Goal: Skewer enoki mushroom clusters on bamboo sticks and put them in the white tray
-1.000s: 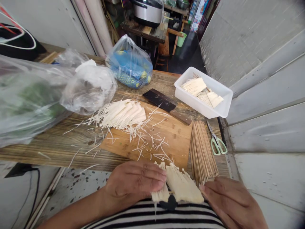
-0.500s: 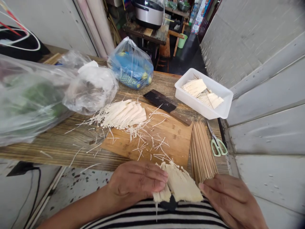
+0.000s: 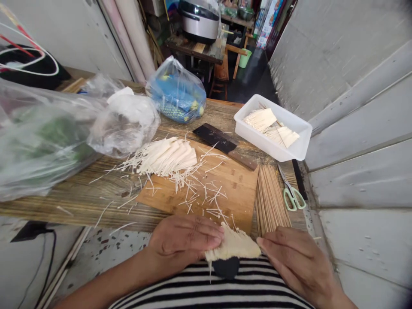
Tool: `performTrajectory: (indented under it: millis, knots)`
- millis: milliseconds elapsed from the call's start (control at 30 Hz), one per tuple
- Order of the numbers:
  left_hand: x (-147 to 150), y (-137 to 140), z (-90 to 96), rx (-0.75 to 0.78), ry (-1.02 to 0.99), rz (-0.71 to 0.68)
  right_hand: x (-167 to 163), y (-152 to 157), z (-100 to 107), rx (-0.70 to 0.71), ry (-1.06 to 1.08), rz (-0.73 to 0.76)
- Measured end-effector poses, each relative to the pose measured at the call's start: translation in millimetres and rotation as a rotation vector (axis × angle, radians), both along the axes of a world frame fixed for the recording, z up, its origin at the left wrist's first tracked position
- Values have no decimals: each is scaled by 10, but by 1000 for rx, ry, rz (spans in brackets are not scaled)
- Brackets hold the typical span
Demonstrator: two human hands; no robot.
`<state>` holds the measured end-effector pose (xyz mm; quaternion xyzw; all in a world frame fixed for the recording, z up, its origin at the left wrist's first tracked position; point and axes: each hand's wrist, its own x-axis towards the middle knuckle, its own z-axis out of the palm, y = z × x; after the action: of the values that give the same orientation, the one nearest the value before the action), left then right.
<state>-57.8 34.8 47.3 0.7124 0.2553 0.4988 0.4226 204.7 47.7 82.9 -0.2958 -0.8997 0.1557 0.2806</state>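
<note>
My left hand (image 3: 188,238) is closed on a flat piece of enoki mushroom (image 3: 238,244), pressing it from above near the front of my striped shirt. My right hand (image 3: 298,257) pinches at the right edge of that piece. Behind its knuckles a thin pale end of a bamboo skewer (image 3: 317,237) sticks out; the rest of the skewer is hidden by the fingers and mushroom. A fanned pile of sliced enoki mushrooms (image 3: 170,156) lies on the wooden cutting board (image 3: 238,189), with loose strands scattered about it.
A cleaver (image 3: 215,137) lies across the board's far edge. To the right are a bundle of bamboo skewers (image 3: 272,197), green-handled scissors (image 3: 292,195) and a white plastic box (image 3: 272,148) with skewered mushrooms. Plastic bags (image 3: 124,124) fill the left side. A wall (image 3: 357,176) borders the right.
My right hand has moved left, closer to my left hand. The enoki piece between them is now narrower and more bunched, its right side tilted. A skewer end now shows beyond my right hand.
</note>
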Motion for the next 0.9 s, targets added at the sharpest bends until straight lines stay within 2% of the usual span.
performTrajectory:
  millis: [67,167,267,467,700,900]
  knots:
    - [-16,11,27,-87,80,60,11,1,-55,-39,26,-39]
    - [-33,44,33,-276,168,182,3,32,-143,-204,133,-97]
    - [-22,140,55,-370,219,202,-30,77,-190,-308,221,-163]
    - [79,409,220,-415,270,133,-101,136,-151,-358,244,-244]
    - [137,566,203,-516,226,102,-181,212,-60,-359,266,-290]
    - [183,625,295,-667,157,43,-231,310,-68,-368,294,-317]
